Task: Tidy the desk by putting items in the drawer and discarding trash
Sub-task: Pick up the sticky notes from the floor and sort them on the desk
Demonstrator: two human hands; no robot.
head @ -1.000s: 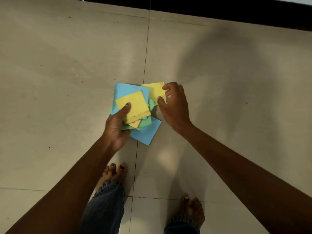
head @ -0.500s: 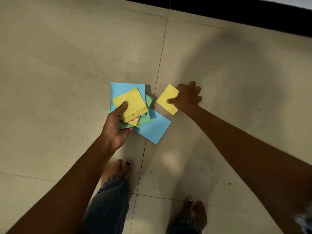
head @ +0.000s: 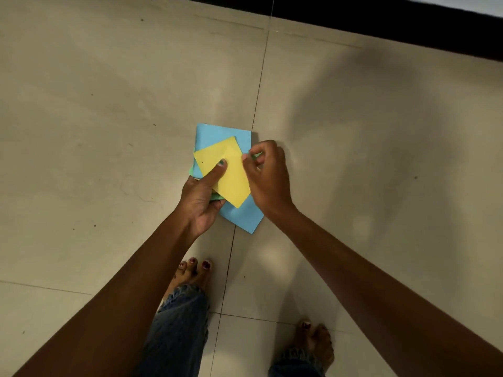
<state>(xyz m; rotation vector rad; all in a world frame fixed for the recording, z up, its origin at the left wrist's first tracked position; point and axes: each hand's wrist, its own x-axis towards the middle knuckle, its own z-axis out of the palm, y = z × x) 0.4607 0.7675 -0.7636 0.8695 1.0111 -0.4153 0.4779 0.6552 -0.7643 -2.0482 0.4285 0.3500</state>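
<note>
**Both hands on the paper stack, above the floor tiles**

Your left hand point(head: 202, 198) grips a stack of coloured paper squares point(head: 217, 159) from below, its thumb pressed flat across the top yellow sheets and its fingers curled under the near edge. Your right hand point(head: 268, 176) is at the stack's right side, fingers bent, with the thumb and fingertips pinching the right edge of the loose yellow sheet point(head: 232, 183) that lies tilted on top, one corner pointing toward you.

Beneath that sheet is a second yellow square point(head: 211, 155), turned at a different angle. A sliver of green paper point(head: 191, 170) shows at the left edge and again near your left palm. Two blue sheets sit under the rest: one point(head: 223, 133) sticks out on the far side, the other point(head: 241, 217) juts out toward you and to the right.

The whole stack is held in front of you over a beige tiled floor point(head: 109, 104), crossed by a grout line point(head: 258, 91) running away from you. Your bare feet point(head: 194, 270) and the frayed hems of blue jeans point(head: 177, 322) are at the bottom of the view. A dark band point(head: 381, 20) runs along the far edge of the floor.
</note>
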